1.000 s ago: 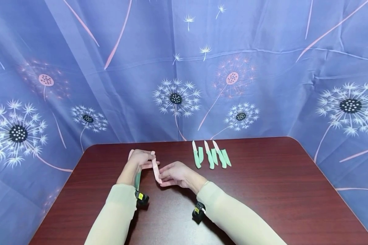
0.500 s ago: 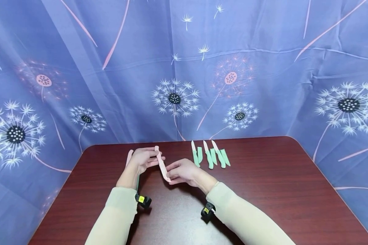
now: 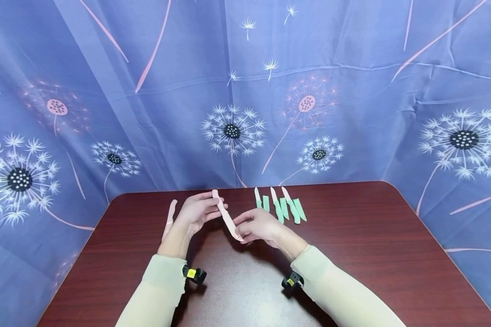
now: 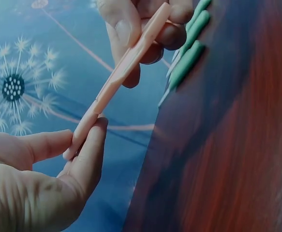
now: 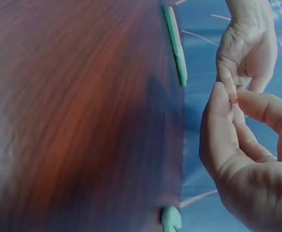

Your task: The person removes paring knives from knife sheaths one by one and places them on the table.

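Observation:
Both hands hold a pink sheathed paring knife point(image 3: 227, 219) between them, tilted above the table. My left hand point(image 3: 198, 211) pinches its handle end between thumb and fingers. At the sheath's tip, my right hand point(image 3: 262, 226) does the same. The left wrist view shows the seam between the knife's handle point(image 4: 87, 123) and its sheath point(image 4: 126, 72). Another pink knife point(image 3: 169, 218) lies on the table left of my left hand, partly hidden by the wrist. Close behind the right hand lie green knives point(image 3: 296, 211), their white blades bare.
Green sheaths point(image 3: 299, 210) lie beside the green knives near the back edge of the dark red table point(image 3: 372, 254). A green item point(image 5: 176, 46) lies at the table's edge in the right wrist view. A blue dandelion-print curtain point(image 3: 167, 113) hangs behind the table.
Both hands have moved right together with the pink sheathed knife. The other pink knife now shows more, while the green item by the left wrist has become hidden in the head view.

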`<state>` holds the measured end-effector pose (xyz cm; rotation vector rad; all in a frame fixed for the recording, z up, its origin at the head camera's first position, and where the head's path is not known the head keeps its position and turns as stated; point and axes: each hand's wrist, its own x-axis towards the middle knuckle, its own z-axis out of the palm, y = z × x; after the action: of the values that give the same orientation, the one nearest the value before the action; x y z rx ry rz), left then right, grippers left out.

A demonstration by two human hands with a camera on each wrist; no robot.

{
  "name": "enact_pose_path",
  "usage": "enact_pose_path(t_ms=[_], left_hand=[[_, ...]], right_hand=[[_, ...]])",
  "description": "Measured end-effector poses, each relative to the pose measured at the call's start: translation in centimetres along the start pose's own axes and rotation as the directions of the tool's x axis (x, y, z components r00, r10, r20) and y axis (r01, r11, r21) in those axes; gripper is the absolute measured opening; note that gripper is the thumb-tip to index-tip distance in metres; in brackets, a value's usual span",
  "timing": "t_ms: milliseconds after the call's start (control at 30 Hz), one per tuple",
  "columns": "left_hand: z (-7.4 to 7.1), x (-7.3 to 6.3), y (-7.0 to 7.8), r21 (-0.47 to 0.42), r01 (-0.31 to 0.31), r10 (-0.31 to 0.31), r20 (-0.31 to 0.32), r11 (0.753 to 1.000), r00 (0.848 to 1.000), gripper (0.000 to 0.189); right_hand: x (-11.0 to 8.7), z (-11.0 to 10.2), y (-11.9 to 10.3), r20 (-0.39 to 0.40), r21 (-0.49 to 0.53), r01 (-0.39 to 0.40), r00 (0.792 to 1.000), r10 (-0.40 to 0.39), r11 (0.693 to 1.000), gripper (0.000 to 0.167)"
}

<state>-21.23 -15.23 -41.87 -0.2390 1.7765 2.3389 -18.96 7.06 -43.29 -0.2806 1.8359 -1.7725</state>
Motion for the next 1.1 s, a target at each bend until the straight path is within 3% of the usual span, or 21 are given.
enact_pose_path(t_ms=[233, 667, 1100], left_hand=[[1.5, -0.5, 0.0, -0.037, -0.047, 0.047, 0.015, 0.998, 0.999, 0.049], [4.4, -2.0, -0.4, -0.092, -0.116, 0.118, 0.015, 0.989, 0.993, 0.035], [6.7, -3.2, -2.2, -0.142, -0.132, 0.137, 0.029, 0.981, 0.99, 0.026]], right_hand=[[-1.1, -1.3, -0.5, -0.023, -0.036, 0.033, 0.999, -0.034, 0.999, 0.032], [-3.1, -3.8, -0.9, -0.046, -0.19, 0.104, 0.992, -0.115, 0.976, 0.028], [-5.3, -5.8, -1.0, -0.102, -0.446, 0.136, 0.974, -0.201, 0.885, 0.019]])
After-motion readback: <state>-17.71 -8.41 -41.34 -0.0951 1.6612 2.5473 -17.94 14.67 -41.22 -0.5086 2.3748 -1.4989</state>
